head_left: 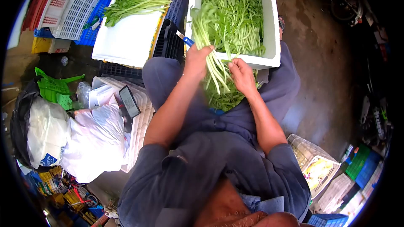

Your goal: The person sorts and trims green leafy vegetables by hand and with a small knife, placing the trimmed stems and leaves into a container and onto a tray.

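Note:
My left hand (196, 62) is closed around a bunch of water spinach (205, 29), its leaves pointing up and its pale stems hanging down to the right. A blue tool (187, 40) with a light tip, perhaps a cutter, sticks out on the left side of the same hand. My right hand (243, 76) is closed, its thumb and fingers pinching a green stem beside the bunch. Just beyond both hands stands a white foam box (272, 25) filled with more greens (242, 21). Loose greens (225, 100) lie below the hands, between my legs.
On the left, a white foam lid (126, 42) bears another bundle of greens (136, 2), next to a black crate (168, 42). A pale basket (141, 130) with a digital display (129, 101) and white bags (94, 138) stands by my left leg. A plastic basket (313, 155) sits at the right.

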The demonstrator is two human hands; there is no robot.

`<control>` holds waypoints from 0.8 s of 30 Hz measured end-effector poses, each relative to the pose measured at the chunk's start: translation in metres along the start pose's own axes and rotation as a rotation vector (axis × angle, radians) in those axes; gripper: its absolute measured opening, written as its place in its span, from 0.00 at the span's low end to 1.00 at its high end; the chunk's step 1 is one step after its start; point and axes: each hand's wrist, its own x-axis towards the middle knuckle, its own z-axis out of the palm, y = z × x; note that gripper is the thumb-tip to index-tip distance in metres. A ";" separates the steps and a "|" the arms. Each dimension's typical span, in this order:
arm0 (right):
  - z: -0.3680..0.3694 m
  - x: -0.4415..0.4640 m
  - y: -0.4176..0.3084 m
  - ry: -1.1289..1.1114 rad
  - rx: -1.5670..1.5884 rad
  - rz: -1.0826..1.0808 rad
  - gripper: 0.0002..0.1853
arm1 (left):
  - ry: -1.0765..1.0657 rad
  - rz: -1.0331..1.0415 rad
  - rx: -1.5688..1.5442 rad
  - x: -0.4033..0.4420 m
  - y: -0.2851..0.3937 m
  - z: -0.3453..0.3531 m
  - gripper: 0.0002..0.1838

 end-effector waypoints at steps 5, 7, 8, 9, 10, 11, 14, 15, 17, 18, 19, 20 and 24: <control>-0.021 -0.045 0.007 -0.153 -0.337 -0.051 0.10 | 0.019 0.063 -0.051 0.014 0.010 -0.012 0.14; -0.029 -0.062 0.018 -0.161 -0.426 -0.075 0.10 | 0.011 0.085 -0.110 0.015 0.022 -0.012 0.14; -0.033 -0.067 0.023 -0.168 -0.470 -0.090 0.11 | -0.009 0.084 -0.125 0.016 0.026 -0.017 0.14; -0.037 -0.071 0.028 -0.198 -0.514 -0.017 0.11 | -0.030 0.081 -0.137 0.018 0.031 -0.023 0.14; -0.041 -0.073 0.033 -0.226 -0.557 0.056 0.12 | -0.054 0.078 -0.147 0.019 0.035 -0.027 0.13; -0.042 -0.074 0.035 -0.254 -0.601 0.127 0.13 | -0.078 0.077 -0.158 0.021 0.039 -0.029 0.13; -0.040 -0.067 0.025 -0.242 -0.726 0.036 0.19 | -0.192 0.016 -0.219 0.016 0.046 -0.028 0.13; -0.041 -0.062 0.022 -0.219 -0.785 -0.018 0.20 | -0.228 -0.014 -0.249 0.013 0.047 -0.026 0.13; -0.045 -0.047 0.000 -0.141 -0.707 -0.150 0.21 | -0.276 -0.036 -0.231 0.009 0.045 -0.023 0.14; -0.044 -0.039 -0.025 -0.125 -0.601 -0.138 0.21 | -0.308 -0.053 -0.243 0.006 0.043 -0.023 0.14; -0.043 -0.030 -0.043 -0.109 -0.498 -0.124 0.22 | -0.340 -0.072 -0.257 0.004 0.041 -0.024 0.14; -0.041 -0.020 -0.051 -0.088 -0.432 -0.280 0.22 | -0.344 -0.086 -0.244 0.005 0.038 -0.024 0.15; -0.016 0.011 -0.091 -0.146 -0.316 -0.470 0.26 | -0.314 -0.135 -0.171 -0.004 0.037 -0.006 0.17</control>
